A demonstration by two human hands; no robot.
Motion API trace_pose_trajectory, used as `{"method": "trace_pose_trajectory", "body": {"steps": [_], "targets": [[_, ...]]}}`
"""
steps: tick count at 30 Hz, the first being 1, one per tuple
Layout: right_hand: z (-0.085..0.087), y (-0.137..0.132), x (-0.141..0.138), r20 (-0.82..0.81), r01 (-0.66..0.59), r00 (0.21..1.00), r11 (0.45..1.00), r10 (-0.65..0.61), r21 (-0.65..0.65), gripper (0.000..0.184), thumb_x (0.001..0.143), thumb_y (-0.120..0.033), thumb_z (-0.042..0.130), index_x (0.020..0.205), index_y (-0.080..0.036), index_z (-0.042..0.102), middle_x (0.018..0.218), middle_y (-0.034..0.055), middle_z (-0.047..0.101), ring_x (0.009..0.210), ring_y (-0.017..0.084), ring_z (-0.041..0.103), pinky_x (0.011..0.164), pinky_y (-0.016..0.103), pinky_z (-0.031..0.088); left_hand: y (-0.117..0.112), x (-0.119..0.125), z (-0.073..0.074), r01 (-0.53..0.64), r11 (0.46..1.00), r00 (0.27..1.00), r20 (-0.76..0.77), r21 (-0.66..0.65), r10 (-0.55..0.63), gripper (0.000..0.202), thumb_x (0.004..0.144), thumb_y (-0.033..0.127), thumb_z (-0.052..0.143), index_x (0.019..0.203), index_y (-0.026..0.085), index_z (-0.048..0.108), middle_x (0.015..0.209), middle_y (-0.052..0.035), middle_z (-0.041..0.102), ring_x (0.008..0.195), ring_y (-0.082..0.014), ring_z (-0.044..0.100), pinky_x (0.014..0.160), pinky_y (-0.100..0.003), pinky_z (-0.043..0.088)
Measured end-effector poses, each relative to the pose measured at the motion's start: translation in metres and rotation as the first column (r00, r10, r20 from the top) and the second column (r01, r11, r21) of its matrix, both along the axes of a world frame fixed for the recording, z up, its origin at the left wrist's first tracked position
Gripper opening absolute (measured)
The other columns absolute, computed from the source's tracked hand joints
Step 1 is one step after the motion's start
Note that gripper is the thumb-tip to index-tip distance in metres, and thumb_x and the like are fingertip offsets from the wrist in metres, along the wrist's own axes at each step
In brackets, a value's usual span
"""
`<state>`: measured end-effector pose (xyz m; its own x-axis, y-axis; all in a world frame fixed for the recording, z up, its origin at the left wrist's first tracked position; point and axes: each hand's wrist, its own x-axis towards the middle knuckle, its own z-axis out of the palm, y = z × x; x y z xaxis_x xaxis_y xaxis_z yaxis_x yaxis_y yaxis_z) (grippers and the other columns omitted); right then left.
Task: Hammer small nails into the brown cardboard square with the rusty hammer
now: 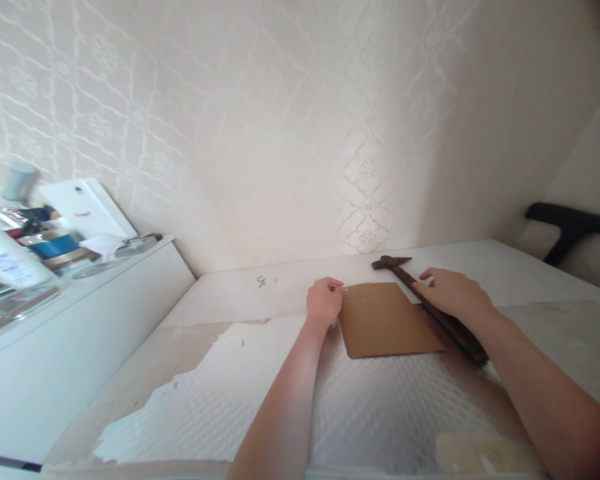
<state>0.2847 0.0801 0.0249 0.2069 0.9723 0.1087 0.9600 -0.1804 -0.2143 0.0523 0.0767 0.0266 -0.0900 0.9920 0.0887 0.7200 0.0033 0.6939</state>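
A flat brown board (387,323) lies on the table, with a short row of small dark dots near its upper left edge. My left hand (325,300) is at the board's upper left corner, its fingers pinched on a thin, light nail-like piece (336,287). To the board's right lies a hammer (437,317) with a dark wooden handle, its head pointing towards the wall. Over that handle is my right hand (455,293), thumb and forefinger apart. The thumb seems to touch the handle; its other fingers are partly hidden.
Torn white textured sheeting (215,383) covers part of the table. A white cabinet (95,333) on the left carries a white box (87,207), tape rolls (55,247) and a white bottle (10,257). A black T-shaped object (567,227) stands at the far right. The patterned wall rises behind.
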Motion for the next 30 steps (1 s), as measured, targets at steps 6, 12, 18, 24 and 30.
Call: {"method": "trace_pose_trajectory", "body": {"steps": [6, 12, 18, 24, 30], "targets": [[-0.003, 0.0, 0.0, -0.002, -0.007, 1.0, 1.0, 0.007, 0.019, 0.04, 0.082, -0.045, 0.044, 0.108, -0.02, 0.062, 0.102, 0.0109, 0.067, 0.094, 0.032, 0.061, 0.073, 0.04, 0.045, 0.001, 0.0, -0.006, 0.038, 0.999, 0.998, -0.049, 0.024, -0.037, 0.023, 0.082, 0.018, 0.048, 0.087, 0.02, 0.07, 0.092, -0.0042, 0.07, 0.088, -0.0173, 0.063, 0.081, -0.026, 0.046], [-0.009, 0.002, -0.001, 0.036, -0.084, 0.996, 0.983, 0.079, 0.163, 0.038, 0.083, -0.04, 0.043, 0.107, -0.016, 0.062, 0.099, 0.0137, 0.066, 0.09, 0.029, 0.061, 0.073, 0.038, 0.045, -0.002, 0.003, -0.009, 0.051, 0.993, 0.975, -0.221, 0.108, -0.026, 0.032, 0.086, 0.017, 0.041, 0.108, 0.02, 0.064, 0.108, -0.0058, 0.065, 0.099, -0.0181, 0.058, 0.091, -0.03, 0.042], [-0.01, 0.007, -0.004, 0.066, -0.209, 0.978, 0.953, 0.199, 0.219, 0.031, 0.083, -0.032, 0.046, 0.103, -0.017, 0.063, 0.094, 0.0125, 0.066, 0.09, 0.026, 0.061, 0.076, 0.034, 0.045, -0.007, 0.005, -0.01, 0.1, 0.987, 0.926, -0.375, 0.127, -0.046, 0.037, 0.089, 0.02, 0.035, 0.119, 0.022, 0.056, 0.124, -0.0063, 0.056, 0.114, -0.024, 0.047, 0.094, -0.041, 0.04], [-0.011, 0.011, -0.006, 0.067, -0.267, 0.964, 0.938, 0.259, 0.222, 0.029, 0.082, -0.031, 0.048, 0.101, -0.017, 0.064, 0.094, 0.0108, 0.067, 0.089, 0.024, 0.061, 0.075, 0.033, 0.044, -0.008, 0.006, -0.013, 0.201, 0.976, 0.892, -0.428, 0.089, -0.145, 0.041, 0.091, 0.025, 0.029, 0.124, 0.027, 0.053, 0.134, -0.0008, 0.049, 0.126, -0.024, 0.037, 0.101, -0.047, 0.032], [-0.009, 0.009, -0.008, 0.045, -0.281, 0.959, 0.933, 0.279, 0.223, 0.028, 0.082, -0.03, 0.049, 0.101, -0.017, 0.064, 0.095, 0.0094, 0.067, 0.088, 0.023, 0.061, 0.075, 0.032, 0.044, -0.009, 0.006, -0.011, 0.21, 0.975, 0.893, -0.42, 0.071, -0.162, 0.041, 0.09, 0.022, 0.028, 0.116, 0.024, 0.06, 0.126, -0.0005, 0.057, 0.122, -0.023, 0.041, 0.101, -0.046, 0.033]]}}
